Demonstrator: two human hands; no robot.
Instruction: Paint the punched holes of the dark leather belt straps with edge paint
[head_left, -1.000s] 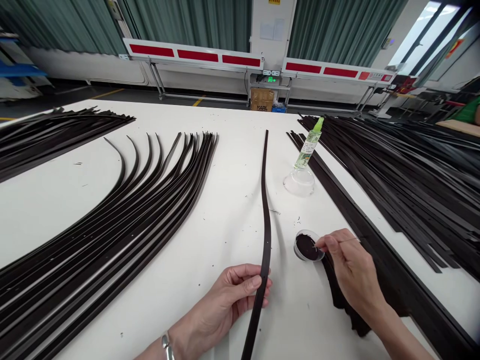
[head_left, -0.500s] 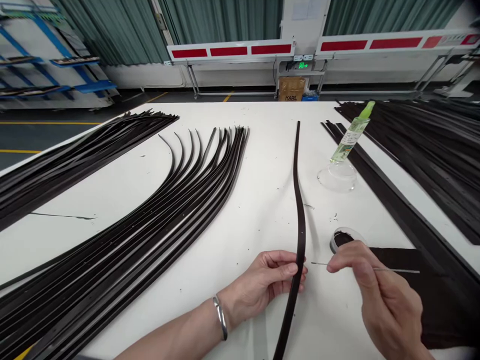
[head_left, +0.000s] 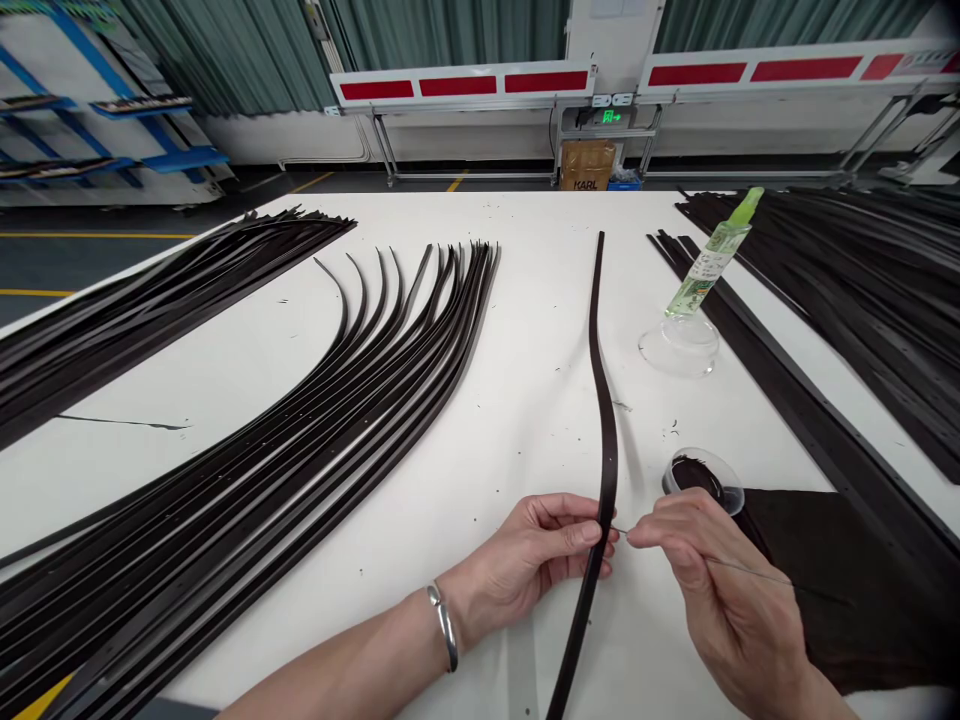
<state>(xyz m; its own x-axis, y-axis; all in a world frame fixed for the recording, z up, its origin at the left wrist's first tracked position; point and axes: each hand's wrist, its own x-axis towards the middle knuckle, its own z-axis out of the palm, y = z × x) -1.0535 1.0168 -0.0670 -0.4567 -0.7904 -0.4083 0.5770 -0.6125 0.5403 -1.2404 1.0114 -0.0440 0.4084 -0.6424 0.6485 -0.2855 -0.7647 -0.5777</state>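
My left hand (head_left: 559, 545), with a silver bangle at the wrist, pinches a long black strip (head_left: 607, 440) between thumb and fingers. The strip runs from the near table edge toward the far side. My right hand (head_left: 731, 580) grips a thin metal rod (head_left: 780, 577), like a needle or fine stick. The rod's tip points left and meets, or nearly meets, the strip's right edge beside my left fingertips. Just beyond my right hand stands a small clear round dish (head_left: 705, 475) with black matter in it. A dark cloth or sheet (head_left: 810, 560) lies under and beyond that hand.
A fan of black strips (head_left: 315, 420) spreads over the white table (head_left: 517, 330) at left, with another bundle (head_left: 172, 290) behind it. More strips (head_left: 840, 290) lie at right. A green spray bottle (head_left: 709, 268) leans near a clear round lid (head_left: 679, 345).
My right hand has moved left, bringing the rod's tip to the strip's edge and uncovering more of the dish. My left hand keeps its hold on the strip. The view has shifted slightly.
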